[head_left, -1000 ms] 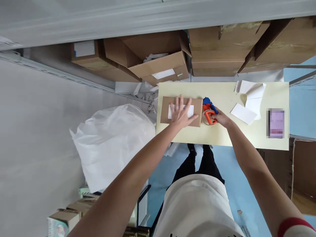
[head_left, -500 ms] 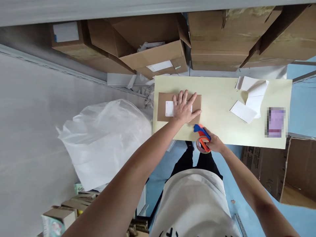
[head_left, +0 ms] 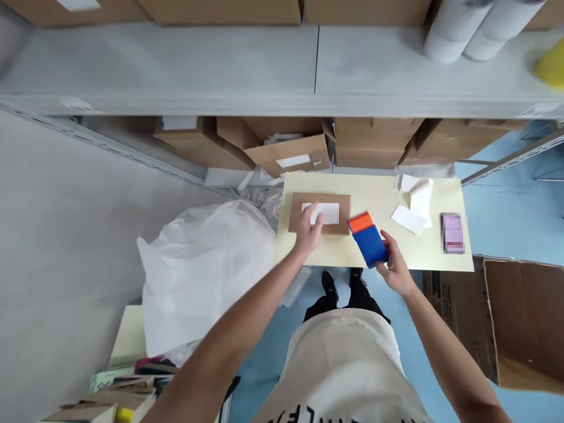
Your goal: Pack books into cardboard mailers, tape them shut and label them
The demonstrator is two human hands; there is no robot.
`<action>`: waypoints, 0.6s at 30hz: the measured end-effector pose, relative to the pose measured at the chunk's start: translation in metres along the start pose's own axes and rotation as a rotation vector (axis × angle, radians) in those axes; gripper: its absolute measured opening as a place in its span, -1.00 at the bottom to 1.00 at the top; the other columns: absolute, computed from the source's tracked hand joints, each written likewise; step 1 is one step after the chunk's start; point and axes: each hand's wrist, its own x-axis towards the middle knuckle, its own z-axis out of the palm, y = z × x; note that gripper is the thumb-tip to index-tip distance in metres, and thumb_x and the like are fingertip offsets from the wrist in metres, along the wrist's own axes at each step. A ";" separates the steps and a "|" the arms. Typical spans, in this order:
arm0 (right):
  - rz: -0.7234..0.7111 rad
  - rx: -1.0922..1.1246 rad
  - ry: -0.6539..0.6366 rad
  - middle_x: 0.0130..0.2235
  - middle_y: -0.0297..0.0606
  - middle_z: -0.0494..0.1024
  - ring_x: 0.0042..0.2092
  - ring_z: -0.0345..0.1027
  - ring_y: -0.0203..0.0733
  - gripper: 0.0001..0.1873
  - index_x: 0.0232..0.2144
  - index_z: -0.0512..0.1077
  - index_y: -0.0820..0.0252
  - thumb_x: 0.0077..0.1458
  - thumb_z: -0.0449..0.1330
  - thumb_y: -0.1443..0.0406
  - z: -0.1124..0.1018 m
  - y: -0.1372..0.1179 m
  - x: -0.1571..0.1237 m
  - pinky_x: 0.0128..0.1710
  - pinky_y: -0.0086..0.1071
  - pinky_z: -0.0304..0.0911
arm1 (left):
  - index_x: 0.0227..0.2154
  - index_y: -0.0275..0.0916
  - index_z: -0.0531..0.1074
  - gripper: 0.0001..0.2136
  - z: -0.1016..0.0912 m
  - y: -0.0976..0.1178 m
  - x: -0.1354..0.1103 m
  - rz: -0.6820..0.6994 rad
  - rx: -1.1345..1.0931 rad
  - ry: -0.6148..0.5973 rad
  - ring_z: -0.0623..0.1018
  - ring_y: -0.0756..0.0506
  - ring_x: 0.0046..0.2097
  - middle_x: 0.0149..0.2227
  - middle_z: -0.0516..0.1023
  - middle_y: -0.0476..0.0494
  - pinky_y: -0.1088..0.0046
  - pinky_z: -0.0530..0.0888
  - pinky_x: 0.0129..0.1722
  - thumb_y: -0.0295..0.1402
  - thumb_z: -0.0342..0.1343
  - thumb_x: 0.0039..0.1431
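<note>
A flat brown cardboard box (head_left: 342,226) with a white label (head_left: 330,212) lies on the pale yellow table (head_left: 335,252). My left hand (head_left: 308,230) is over the box's front left part, thumb and forefinger apart at the label; the other fingers are mostly hidden. To the right, my right hand (head_left: 396,267) grips a blue and orange tape dispenser (head_left: 370,244) by its near end. The dispenser's broad blue side faces up, and its orange end points toward the box's right front corner.
White paper sheets (head_left: 408,218) and a blurred purple item (head_left: 453,233) lie on the table's right side. A large white plastic bag (head_left: 202,258) stands left. An open carton (head_left: 524,317) is at the right, with shelved cartons (head_left: 282,153) behind.
My left hand has gone from lying spread flat on the box to its front left part. My right hand has turned the tape dispenser and lifted it. The view has tilted up.
</note>
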 end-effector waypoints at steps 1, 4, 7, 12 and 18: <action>-0.054 -0.031 0.087 -0.06 -0.12 0.46 -0.18 0.42 -0.11 -0.27 0.31 0.01 0.07 0.12 0.11 0.29 0.004 -0.006 0.000 -0.25 -0.20 0.40 | 0.04 -0.22 0.40 -0.41 0.004 0.012 -0.020 -0.024 -0.063 0.014 0.42 -0.28 0.18 0.11 0.45 -0.36 0.08 0.30 0.20 0.13 0.06 0.12; -0.257 -0.231 0.328 -0.09 -0.11 0.54 -0.16 0.46 -0.08 -0.51 0.15 0.24 0.07 0.17 0.13 0.30 0.019 -0.028 0.003 -0.15 -0.15 0.33 | -0.03 -0.18 0.44 -0.44 0.026 0.054 -0.070 -0.147 -0.264 -0.084 0.54 -0.23 0.02 0.00 0.53 -0.28 0.14 0.44 0.05 -0.03 0.34 -0.09; -0.488 -0.470 0.498 -0.29 -0.30 0.62 -0.28 0.50 -0.17 -0.78 -0.10 0.40 0.02 0.20 0.14 0.36 0.024 -0.045 0.009 0.05 -0.10 0.12 | -0.04 -0.19 0.44 -0.44 0.047 0.092 -0.088 -0.255 -0.524 -0.127 0.58 -0.20 -0.04 -0.03 0.55 -0.26 0.22 0.50 -0.02 -0.12 0.39 -0.13; -0.878 -0.585 0.435 -0.25 -0.37 0.65 -0.27 0.52 -0.29 -0.71 -0.13 0.37 0.02 0.18 0.11 0.49 0.001 -0.057 0.022 0.07 -0.24 0.11 | -0.11 -0.19 0.46 -0.48 0.060 0.127 -0.076 -0.307 -0.751 -0.080 0.59 -0.13 -0.14 -0.08 0.56 -0.19 0.33 0.55 -0.15 -0.13 0.41 -0.17; -0.931 -0.621 0.528 0.05 -0.08 0.47 0.07 0.39 0.03 -0.65 -0.05 0.35 0.05 0.10 0.27 0.28 -0.043 -0.061 0.039 0.11 0.01 0.20 | -0.14 -0.20 0.48 -0.48 0.055 0.143 -0.048 -0.215 -0.737 -0.031 0.62 -0.14 -0.16 -0.03 0.55 -0.22 0.35 0.56 -0.20 -0.09 0.41 -0.19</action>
